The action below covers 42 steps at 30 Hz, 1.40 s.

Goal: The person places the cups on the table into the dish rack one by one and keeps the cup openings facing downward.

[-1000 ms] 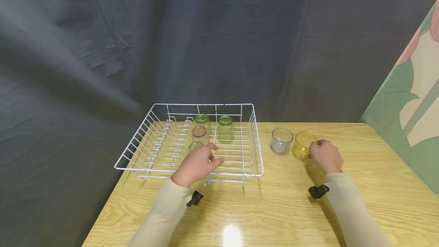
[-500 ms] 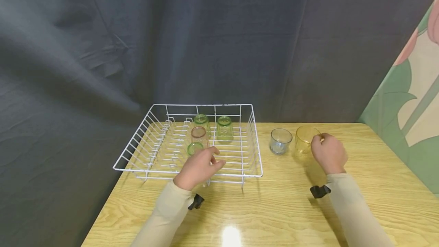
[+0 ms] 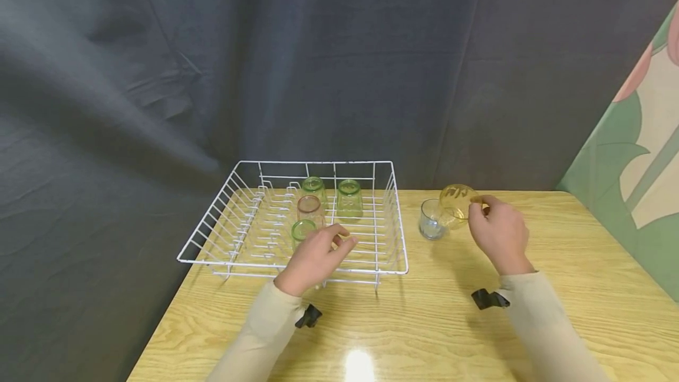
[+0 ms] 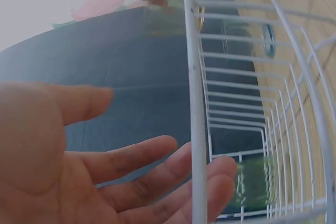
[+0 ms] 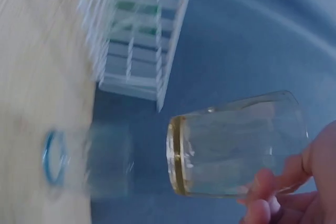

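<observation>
My right hand [image 3: 500, 233] pinches a yellow glass [image 3: 454, 205] by its wall near the rim. In the right wrist view the yellow glass [image 5: 236, 150] is clear of the table, its thick base toward the tabletop. Just left of it a clear glass [image 3: 429, 229] stands upright on the table, partly overlapped by it in the head view. My left hand [image 3: 317, 257] hangs over the front edge of a white wire dish rack [image 3: 391, 270], fingers relaxed and holding nothing. Beside those fingers a green glass [image 3: 303, 230] stands upside down in the rack, partly hidden by the hand.
Further back in the rack are a pink glass [image 3: 309, 205] and two green glasses, one at the left [image 3: 313, 186] and one at the right [image 3: 349, 199], all upside down. A dark curtain [image 3: 339, 75] hangs behind the wooden table [image 3: 424, 323].
My right hand has lifted the yellow glass off the table and brought it left, tilting it near the clear glass. My left hand has shifted slightly right over the rack's edge.
</observation>
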{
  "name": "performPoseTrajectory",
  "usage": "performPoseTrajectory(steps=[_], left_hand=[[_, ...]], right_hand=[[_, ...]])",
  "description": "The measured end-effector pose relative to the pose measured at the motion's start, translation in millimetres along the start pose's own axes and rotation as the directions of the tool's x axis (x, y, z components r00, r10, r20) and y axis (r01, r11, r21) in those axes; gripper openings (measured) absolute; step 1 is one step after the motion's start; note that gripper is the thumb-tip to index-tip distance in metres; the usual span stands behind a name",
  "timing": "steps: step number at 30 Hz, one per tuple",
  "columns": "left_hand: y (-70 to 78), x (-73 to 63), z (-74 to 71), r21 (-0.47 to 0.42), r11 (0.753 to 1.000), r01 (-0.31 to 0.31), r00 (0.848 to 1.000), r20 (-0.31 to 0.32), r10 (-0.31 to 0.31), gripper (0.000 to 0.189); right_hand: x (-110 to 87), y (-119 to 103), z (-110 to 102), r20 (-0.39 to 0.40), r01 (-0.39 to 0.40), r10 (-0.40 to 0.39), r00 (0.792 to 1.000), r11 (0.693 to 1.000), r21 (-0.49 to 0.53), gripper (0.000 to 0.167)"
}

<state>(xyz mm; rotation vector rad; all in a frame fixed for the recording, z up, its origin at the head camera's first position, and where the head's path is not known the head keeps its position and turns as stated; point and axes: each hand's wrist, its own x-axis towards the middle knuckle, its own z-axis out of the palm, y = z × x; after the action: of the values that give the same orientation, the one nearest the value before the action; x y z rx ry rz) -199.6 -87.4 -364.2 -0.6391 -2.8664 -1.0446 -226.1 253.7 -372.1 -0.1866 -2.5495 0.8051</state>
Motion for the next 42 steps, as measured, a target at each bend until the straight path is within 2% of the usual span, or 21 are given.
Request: performPoseTrajectory(steps=[6,13,19,25,30,36,42], left_hand=[[5.8,2.8,2.0,-0.113,0.993,-0.020,1.000,0.011,0.021,0.048],[12.8,6.4,3.9,-0.220,0.973,-0.062,0.996,0.044,0.074,0.047],[20.2,8.4,4.4,-0.282,0.959,-0.023,0.999,0.039,0.036,0.054],[21.2,7.8,4.7,-0.323,0.946,-0.011,1.000,0.024,0.020,0.064],[17.6,7.9,4.2,-0.344,0.939,0.024,1.000,0.020,-0.018,0.067],[13.3,10.8,4.4,-0.328,0.943,0.056,0.998,0.010,-0.055,0.072],[11.4,13.0,2.2,-0.352,0.928,0.125,0.992,0.027,-0.124,0.072]], right_hand=[[-16.5,-33,-3,0.088,0.093,-0.106,0.990,0.986,0.137,0.039],[-36.8,-64,-2,0.183,0.147,-0.202,0.962,0.949,0.278,0.034],[-51.2,-83,8,0.214,0.178,-0.260,0.942,0.924,0.340,0.029],[-60.5,-94,17,0.192,0.216,-0.302,0.934,0.903,0.372,0.029],[-65.8,-97,23,0.142,0.289,-0.363,0.921,0.880,0.376,0.030],[-71.7,-95,27,0.074,0.420,-0.469,0.880,0.841,0.340,0.032],[-76.0,-94,31,0.014,0.527,-0.557,0.830,0.793,0.306,0.036]])
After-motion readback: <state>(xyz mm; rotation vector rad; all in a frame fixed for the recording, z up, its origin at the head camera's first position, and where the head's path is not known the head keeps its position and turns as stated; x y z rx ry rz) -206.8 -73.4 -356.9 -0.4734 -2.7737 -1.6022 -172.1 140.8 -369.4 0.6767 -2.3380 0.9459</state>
